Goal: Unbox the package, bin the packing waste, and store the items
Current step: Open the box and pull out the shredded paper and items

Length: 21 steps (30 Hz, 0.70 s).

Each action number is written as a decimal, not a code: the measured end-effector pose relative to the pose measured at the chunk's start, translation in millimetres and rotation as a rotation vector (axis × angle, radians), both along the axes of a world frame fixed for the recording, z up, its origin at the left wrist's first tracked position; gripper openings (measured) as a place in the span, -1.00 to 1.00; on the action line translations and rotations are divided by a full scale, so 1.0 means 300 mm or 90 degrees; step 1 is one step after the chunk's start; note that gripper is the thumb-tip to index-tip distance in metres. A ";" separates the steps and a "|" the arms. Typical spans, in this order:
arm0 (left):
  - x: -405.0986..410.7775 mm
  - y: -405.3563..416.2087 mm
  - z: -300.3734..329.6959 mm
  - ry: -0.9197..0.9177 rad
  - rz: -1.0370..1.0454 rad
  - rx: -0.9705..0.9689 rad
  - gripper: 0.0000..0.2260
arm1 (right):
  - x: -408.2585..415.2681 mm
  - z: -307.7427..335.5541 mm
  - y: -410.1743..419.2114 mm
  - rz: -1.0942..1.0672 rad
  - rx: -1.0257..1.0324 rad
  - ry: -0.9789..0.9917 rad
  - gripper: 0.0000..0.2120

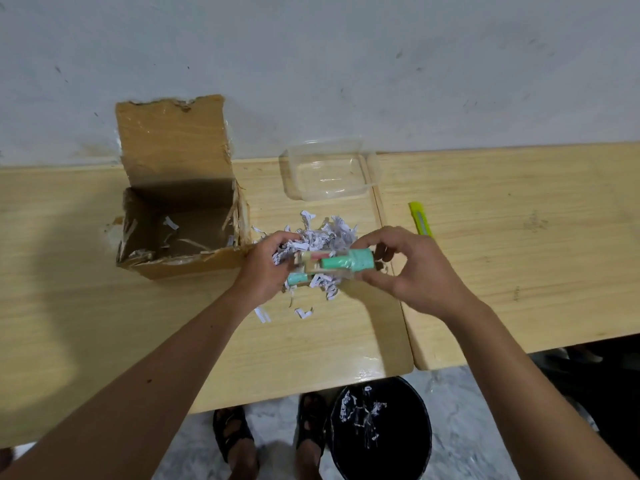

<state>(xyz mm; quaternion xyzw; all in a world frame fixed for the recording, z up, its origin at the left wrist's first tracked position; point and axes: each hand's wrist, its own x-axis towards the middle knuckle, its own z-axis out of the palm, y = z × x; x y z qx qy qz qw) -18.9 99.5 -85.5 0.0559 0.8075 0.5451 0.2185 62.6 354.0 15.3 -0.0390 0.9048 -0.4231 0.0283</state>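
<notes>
An open cardboard box [180,233] stands on the wooden table, its lid flap raised against the wall, with a few paper strips left inside. To its right lies a pile of shredded white paper [322,237]. My left hand [263,268] grips a handful of the shreds together with the end of a bundle of green cylinders [343,263]. My right hand [401,268] pinches the other end of that bundle, just above the table. One more green cylinder [297,278] shows under the left hand.
A clear plastic container [329,171] sits open at the back near the wall. A yellow box cutter [420,219] lies to the right of my hands. A black bin [381,431] holding paper shreds stands on the floor beside my sandalled feet.
</notes>
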 end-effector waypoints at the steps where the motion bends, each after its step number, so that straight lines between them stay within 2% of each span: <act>1: 0.001 -0.006 0.001 0.003 0.003 -0.011 -0.75 | -0.011 0.002 0.025 -0.034 -0.003 0.001 -0.64; 11: 0.021 -0.031 0.039 0.020 -0.007 -0.045 -0.81 | -0.177 -0.103 0.158 -0.142 0.027 -0.044 -0.70; 17: 0.019 -0.013 0.028 0.046 -0.015 -0.055 -0.78 | -0.242 -0.195 0.168 -0.137 0.119 -0.089 -0.70; 21: 0.016 0.016 0.003 0.050 -0.026 -0.057 -0.75 | -0.228 -0.262 0.175 -0.158 0.173 -0.070 -0.69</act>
